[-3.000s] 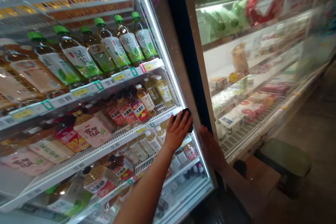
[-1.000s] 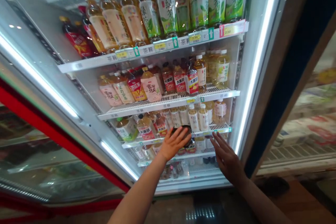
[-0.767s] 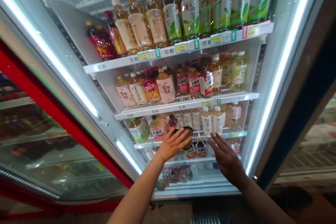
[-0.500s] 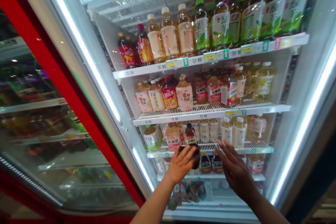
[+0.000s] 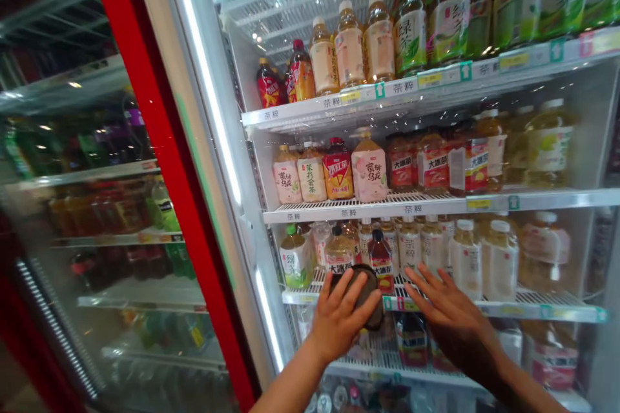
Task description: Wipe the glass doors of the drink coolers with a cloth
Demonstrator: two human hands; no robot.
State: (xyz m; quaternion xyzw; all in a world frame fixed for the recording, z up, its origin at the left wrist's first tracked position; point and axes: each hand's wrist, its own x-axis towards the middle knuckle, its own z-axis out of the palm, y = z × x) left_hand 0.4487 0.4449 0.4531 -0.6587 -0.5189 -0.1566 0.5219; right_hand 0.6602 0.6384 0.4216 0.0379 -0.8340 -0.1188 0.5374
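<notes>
My left hand point(image 5: 339, 321) reaches forward with its fingers spread over a dark, round, flat object point(image 5: 369, 297). Its exact kind cannot be made out, and the palm hides part of it. To the right, my right hand point(image 5: 448, 313) is stretched out flat, holding nothing I can see. Both hands are in front of the lower shelves of a drinks fridge. Just beyond the left hand stand a dark red-brown tea bottle point(image 5: 380, 257) and a pink-labelled bottle point(image 5: 339, 251). Pale-labelled bottles point(image 5: 465, 261) stand beyond the right hand.
A middle shelf point(image 5: 334, 211) and an upper shelf point(image 5: 314, 105) hold rows of tea bottles. A bright light strip point(image 5: 203, 77) runs up the fridge's left side. Left of it are a red frame point(image 5: 169, 174) and a neighbouring fridge with bottles on its shelf point(image 5: 97, 239).
The view has come closer to the shelves and swung left, so the bottles look larger. The dark round object has stayed with my left hand. My right hand's fingers have spread apart.
</notes>
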